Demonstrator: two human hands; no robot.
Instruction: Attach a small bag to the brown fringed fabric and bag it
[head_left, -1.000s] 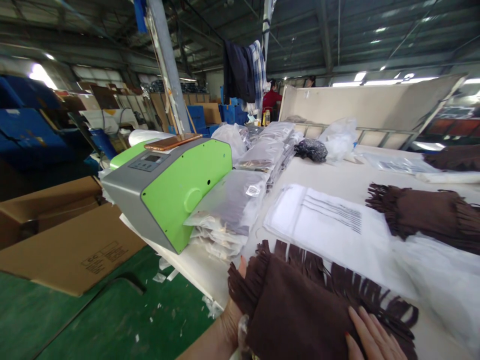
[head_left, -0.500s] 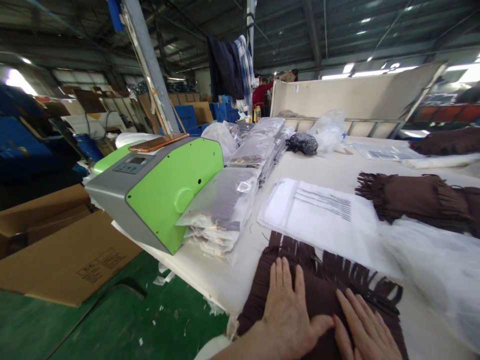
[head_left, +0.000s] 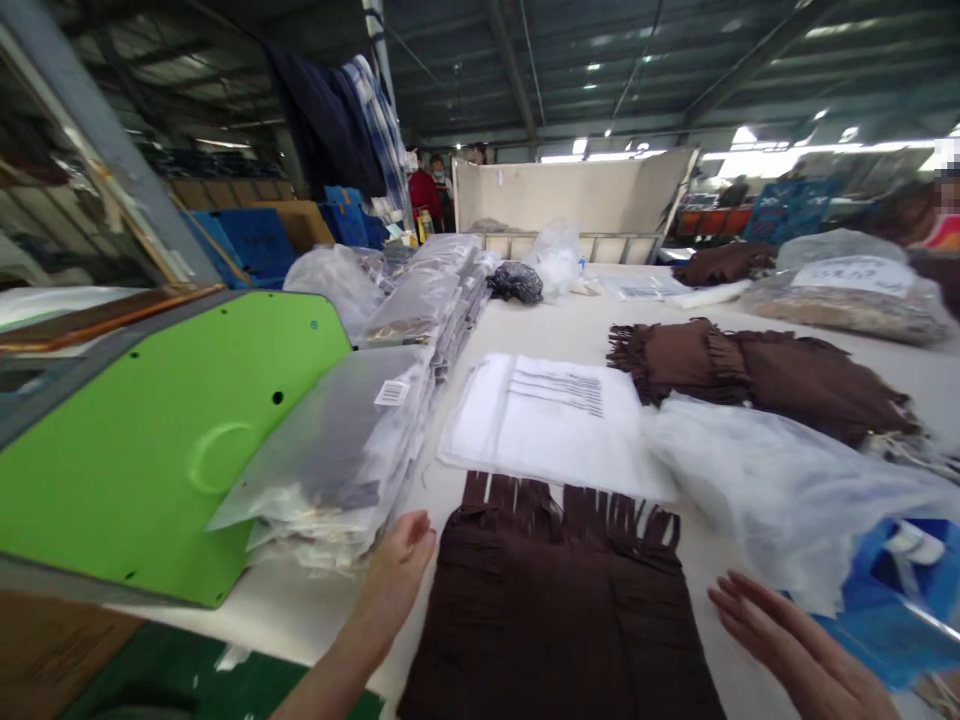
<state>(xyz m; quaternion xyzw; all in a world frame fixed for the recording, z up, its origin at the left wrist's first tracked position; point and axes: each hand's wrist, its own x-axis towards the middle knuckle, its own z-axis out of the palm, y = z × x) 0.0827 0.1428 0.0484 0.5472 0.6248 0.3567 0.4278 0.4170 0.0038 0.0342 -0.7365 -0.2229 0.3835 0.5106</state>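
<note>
On the counter [head_left: 592, 322], brown cloth [head_left: 555, 620] is lying with its fringe toward the white stack [head_left: 555, 425]; the left hand [head_left: 401, 555] and right hand [head_left: 780, 630] are flanking it, fingers released.

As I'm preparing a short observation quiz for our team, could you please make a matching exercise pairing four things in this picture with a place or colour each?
Column 1
1. Nearest fringed cloth
2. Flat printed packaging
3. Machine's side panel
4. Shiny bundle beside the crumpled plastic

Column 2
A. Green
B. Between the left hand and right hand
C. Black
D. White

Pairs: 1-B, 2-D, 3-A, 4-C
</note>
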